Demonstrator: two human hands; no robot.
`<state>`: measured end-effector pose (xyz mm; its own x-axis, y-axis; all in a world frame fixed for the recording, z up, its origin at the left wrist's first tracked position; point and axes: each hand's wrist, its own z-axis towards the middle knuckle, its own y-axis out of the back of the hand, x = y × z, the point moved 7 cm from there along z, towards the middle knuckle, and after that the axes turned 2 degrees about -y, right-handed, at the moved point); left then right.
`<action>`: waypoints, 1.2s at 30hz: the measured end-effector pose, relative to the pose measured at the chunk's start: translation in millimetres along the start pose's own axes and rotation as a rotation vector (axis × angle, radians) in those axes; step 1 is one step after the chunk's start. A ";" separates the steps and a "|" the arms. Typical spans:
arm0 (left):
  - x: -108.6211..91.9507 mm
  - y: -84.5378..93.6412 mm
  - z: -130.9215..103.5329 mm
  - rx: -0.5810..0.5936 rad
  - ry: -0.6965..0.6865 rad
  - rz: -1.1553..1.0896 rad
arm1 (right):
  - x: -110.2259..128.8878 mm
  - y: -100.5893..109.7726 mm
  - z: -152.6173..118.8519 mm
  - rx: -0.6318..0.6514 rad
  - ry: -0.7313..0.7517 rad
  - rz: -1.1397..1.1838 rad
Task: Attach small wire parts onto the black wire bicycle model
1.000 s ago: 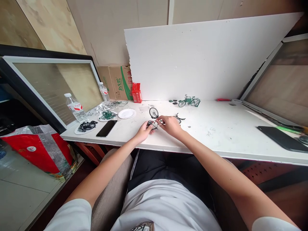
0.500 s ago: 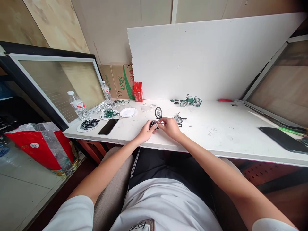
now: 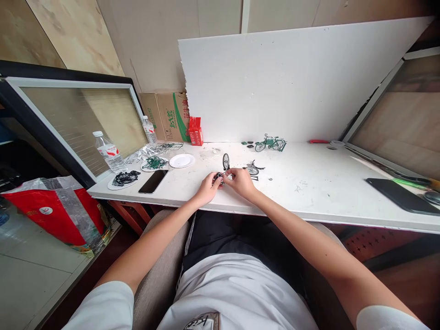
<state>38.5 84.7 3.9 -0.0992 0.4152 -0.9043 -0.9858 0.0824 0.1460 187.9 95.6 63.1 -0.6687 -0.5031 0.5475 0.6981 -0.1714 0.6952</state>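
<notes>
Both hands, the left hand (image 3: 207, 187) and the right hand (image 3: 241, 181), pinch a small black model part (image 3: 217, 178) between closed fingertips just above the white table (image 3: 309, 192), with a black wheel (image 3: 226, 161) standing just behind and a black phone (image 3: 153, 181) lying well to the left.

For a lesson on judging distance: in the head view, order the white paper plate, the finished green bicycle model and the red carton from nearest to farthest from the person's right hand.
1. White paper plate, to the left of the right hand.
2. Finished green bicycle model, back right by the white board.
3. Red carton, far back left.
</notes>
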 end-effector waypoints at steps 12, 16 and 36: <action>-3.3 -1.2 -1.5 0.029 0.009 0.000 | -1.4 11.6 5.1 0.052 0.028 0.034; -6.0 -1.8 -3.5 0.047 -0.013 0.036 | -1.4 12.0 5.8 0.054 0.024 0.010; -5.3 -2.0 -4.3 0.033 -0.025 0.031 | -2.1 9.9 3.5 0.094 0.007 -0.032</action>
<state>40.5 78.4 6.7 -0.1262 0.4403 -0.8889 -0.9773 0.0986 0.1875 195.3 98.0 70.5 -0.6881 -0.5045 0.5215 0.6492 -0.1071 0.7530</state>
